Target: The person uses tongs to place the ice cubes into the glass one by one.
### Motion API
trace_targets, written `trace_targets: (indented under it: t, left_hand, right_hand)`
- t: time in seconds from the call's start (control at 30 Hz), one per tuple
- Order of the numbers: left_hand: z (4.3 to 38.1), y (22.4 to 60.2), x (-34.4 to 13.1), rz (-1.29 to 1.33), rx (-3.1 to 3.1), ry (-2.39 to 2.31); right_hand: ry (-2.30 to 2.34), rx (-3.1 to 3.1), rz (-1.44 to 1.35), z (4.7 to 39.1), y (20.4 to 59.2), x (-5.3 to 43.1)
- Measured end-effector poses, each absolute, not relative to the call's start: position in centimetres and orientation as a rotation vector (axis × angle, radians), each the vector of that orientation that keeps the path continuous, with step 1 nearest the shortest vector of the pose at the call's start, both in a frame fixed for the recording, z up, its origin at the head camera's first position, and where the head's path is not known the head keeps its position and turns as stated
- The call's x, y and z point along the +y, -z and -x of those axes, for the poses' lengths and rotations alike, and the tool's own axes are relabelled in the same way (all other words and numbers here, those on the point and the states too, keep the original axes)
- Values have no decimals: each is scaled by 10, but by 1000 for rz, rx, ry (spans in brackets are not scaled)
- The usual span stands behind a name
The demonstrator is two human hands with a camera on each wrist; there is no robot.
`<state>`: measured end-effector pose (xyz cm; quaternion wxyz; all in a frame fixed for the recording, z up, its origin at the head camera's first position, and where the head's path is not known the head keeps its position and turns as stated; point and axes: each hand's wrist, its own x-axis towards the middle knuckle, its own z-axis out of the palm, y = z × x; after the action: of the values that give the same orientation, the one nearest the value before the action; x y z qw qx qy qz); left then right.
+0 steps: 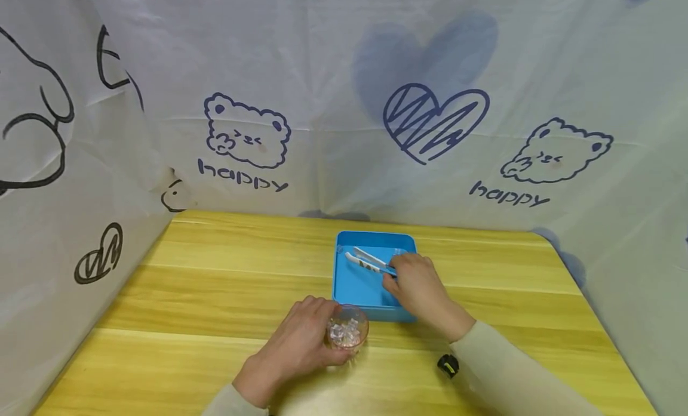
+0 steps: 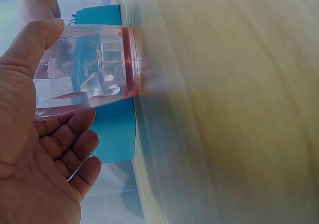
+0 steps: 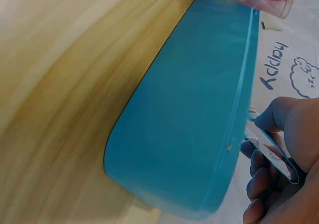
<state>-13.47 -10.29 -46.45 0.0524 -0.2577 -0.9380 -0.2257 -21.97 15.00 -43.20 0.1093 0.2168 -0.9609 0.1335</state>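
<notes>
A clear, pink-tinted cup (image 1: pixel 348 341) stands upright on the table with several clear cubes (image 1: pixel 344 331) inside. My left hand (image 1: pixel 301 339) holds it from the left side, thumb and fingers around its wall, as the left wrist view also shows. Right behind the cup is a shallow blue tray (image 1: pixel 378 313). Over the tray's right side, my right hand (image 1: pixel 421 286) grips a pair of tongs (image 1: pixel 371 262) with a blue bend and white arms. Their tips point left and stand slightly apart, with nothing visible between them. Clear cubes (image 1: pixel 398 252) lie near the tray's back corners.
A small black object (image 1: pixel 448 365) shows beside the right sleeve. The wood-grain table (image 1: pixel 231 267) is bounded by hanging white cloth (image 1: pixel 333 105) with printed hearts and bears at the back and sides.
</notes>
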Motion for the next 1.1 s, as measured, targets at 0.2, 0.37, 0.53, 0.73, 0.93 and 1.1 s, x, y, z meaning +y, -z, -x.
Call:
trace_targets:
  t: [0.2, 0.37, 0.53, 0.73, 0.93, 1.1]
  left_hand:
    - [134, 465, -103, 780, -2841, 683]
    - [134, 464, -103, 783, -2845, 686]
    - [135, 465, -103, 780, -2861, 683]
    - [134, 465, -102, 775, -2871, 681]
    - [134, 466, -102, 774, -2865, 685]
    - [134, 465, -102, 781, -2855, 687]
  right_hand:
    - [-342, -2800, -718, 230, 434, 143]
    - [-306, -2789, -757, 241, 437, 139]
    - [-293, -2772, -776, 253, 440, 135]
    - [-278, -2806, -780, 261, 442, 132]
    - [-271, -2808, -785, 263, 444, 131]
    - [-278, -2777, -793, 258, 444, 135]
